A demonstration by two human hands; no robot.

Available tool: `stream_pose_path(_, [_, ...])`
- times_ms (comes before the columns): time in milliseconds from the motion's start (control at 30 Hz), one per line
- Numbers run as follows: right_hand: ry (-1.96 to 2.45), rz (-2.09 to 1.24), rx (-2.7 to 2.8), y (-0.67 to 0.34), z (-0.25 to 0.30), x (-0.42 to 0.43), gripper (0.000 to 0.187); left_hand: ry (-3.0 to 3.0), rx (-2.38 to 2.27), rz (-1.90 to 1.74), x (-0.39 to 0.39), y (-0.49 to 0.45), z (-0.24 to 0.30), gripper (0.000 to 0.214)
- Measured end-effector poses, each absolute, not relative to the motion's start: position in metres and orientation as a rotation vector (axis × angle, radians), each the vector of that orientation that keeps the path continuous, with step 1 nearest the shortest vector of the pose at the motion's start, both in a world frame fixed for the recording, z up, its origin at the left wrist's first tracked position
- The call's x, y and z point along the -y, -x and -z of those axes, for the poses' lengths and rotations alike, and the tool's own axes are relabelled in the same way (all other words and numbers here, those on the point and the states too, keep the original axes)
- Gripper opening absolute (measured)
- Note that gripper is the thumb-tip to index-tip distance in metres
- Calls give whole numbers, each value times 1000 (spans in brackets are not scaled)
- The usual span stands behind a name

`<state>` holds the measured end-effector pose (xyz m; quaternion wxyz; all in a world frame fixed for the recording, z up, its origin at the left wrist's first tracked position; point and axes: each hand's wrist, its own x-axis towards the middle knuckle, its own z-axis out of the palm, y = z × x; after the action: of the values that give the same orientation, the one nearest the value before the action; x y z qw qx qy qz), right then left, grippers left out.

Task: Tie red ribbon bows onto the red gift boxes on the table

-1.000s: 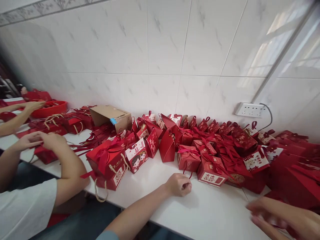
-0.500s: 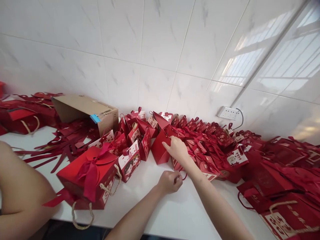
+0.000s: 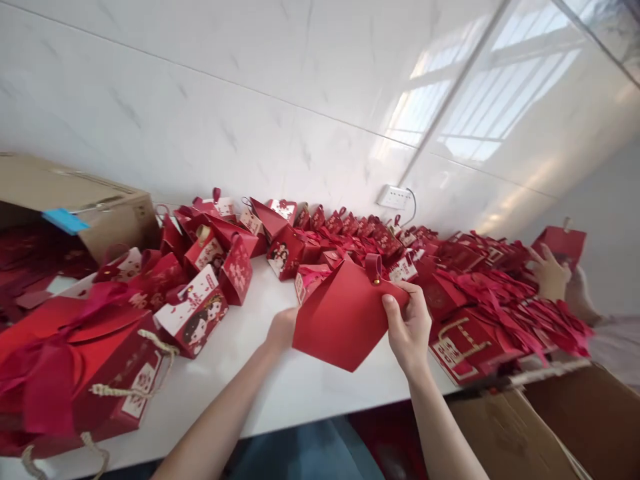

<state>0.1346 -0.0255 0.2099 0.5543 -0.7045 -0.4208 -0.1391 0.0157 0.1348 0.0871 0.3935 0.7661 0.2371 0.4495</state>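
Note:
A plain red gift box with a small ribbon loop and a gold bead at its top is held up over the white table. My right hand grips its upper right corner, thumb on the near face. Along the box's left edge is my left hand, its fingers hidden behind the box. Just behind stands a small red box with a printed picture. To the left sits a white-and-red box with cartoon faces, tilted on the table.
A large red gift box with rope handles fills the near left, before a cardboard carton. Rows of small red boxes line the wall below a socket. At right, another person's hand holds a red box above an open carton.
The view has turned right. The plain red box has come off the table toward me, and my left hand has moved from beside it to its left edge. Another person's hands have come into view.

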Motion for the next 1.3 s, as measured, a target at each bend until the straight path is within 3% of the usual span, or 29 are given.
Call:
stream_pose_path(133, [1709, 265, 1229, -140, -171, 56, 17, -1920, -541, -1022, -136, -11, -105, 31])
stream_pose_path(300, [1666, 154, 1289, -138, -132, 54, 13, -1988, -124, -849, -110, 8, -143, 47])
stream_pose_path(467, [1616, 22, 1340, -137, -131, 45, 13, -2024, -239, -699, -93, 7, -178, 17])
stream_pose_path(633, [1607, -101, 1422, -137, -143, 45, 10, -2040, -375, -802, -81, -5, -186, 15])
stream_pose_path(833, [1629, -258, 1505, -140, -145, 58, 34, -2076, -356, -1157, -71, -1, -169, 17])
stream_pose_path(933, [1591, -274, 1418, -143, -150, 48, 29, -1923, -361, -1447, -91, 7, -145, 22])
stream_pose_path(1033, [1546, -109, 1270, -143, -169, 14, 31, -1698, -706, -1775, -122, 16, -113, 29])
stream_pose_path(1200, [1634, 99, 1169, -120, -195, -83, 41, -1742, -906, -1768, -148, 22, -78, 22])
stream_pose_path(1300, [1895, 174, 1335, -97, -184, -135, 33, -1832, -914, -1726, -145, 22, -76, 15])
